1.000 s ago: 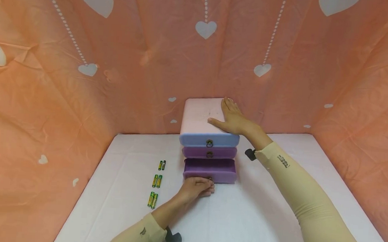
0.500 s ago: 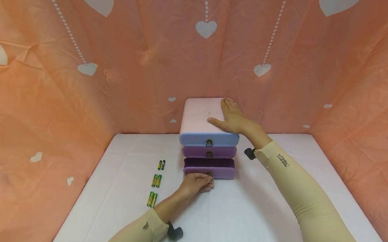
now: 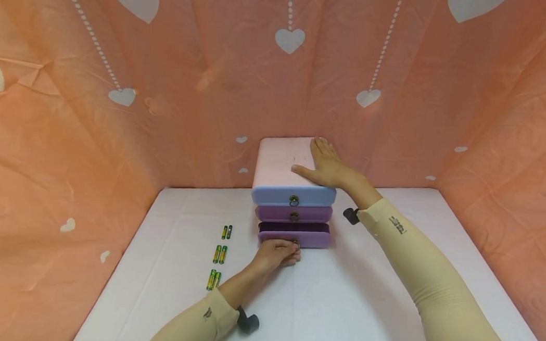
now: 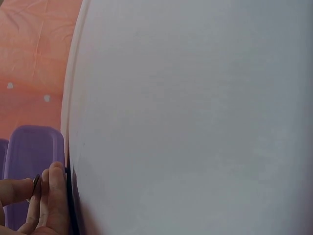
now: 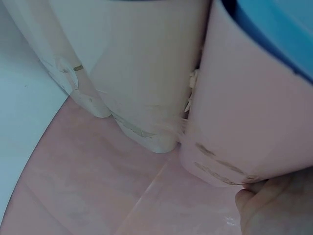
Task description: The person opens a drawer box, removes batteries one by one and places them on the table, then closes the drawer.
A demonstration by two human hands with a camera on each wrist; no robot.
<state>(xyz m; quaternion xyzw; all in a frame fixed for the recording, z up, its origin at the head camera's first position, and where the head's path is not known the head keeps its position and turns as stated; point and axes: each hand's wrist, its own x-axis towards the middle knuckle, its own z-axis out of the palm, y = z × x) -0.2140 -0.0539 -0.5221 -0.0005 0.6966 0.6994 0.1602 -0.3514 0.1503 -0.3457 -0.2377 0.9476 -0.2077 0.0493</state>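
A small chest of drawers [image 3: 278, 163] with a pink top stands at the back of the table, one blue drawer front above two purple ones. Its bottom purple drawer [image 3: 315, 240] is pulled partly out. My left hand [image 3: 274, 254] pinches that drawer's ring pull [image 3: 296, 243] between thumb and fingers; the left wrist view shows the ring [image 4: 36, 182] in the pinch. Flat on the right part of the pink top rests my right hand [image 3: 327, 167], fingers straight and thumb spread. The right wrist view shows the chest's side [image 5: 254, 117] and part of that hand [image 5: 274, 205].
Left of the chest, several green-and-yellow batteries lie in pairs: a small pair [image 3: 227, 232], a middle pair [image 3: 220, 254] and a near pair [image 3: 213, 280]. An orange cloth with white hearts [image 3: 212, 83] hangs behind and beside the white table [image 3: 339, 310].
The bottom drawer has slid inward, away from me, and less of its inside shows. My left hand has moved with it, still pinching the ring. The right hand has stayed put.
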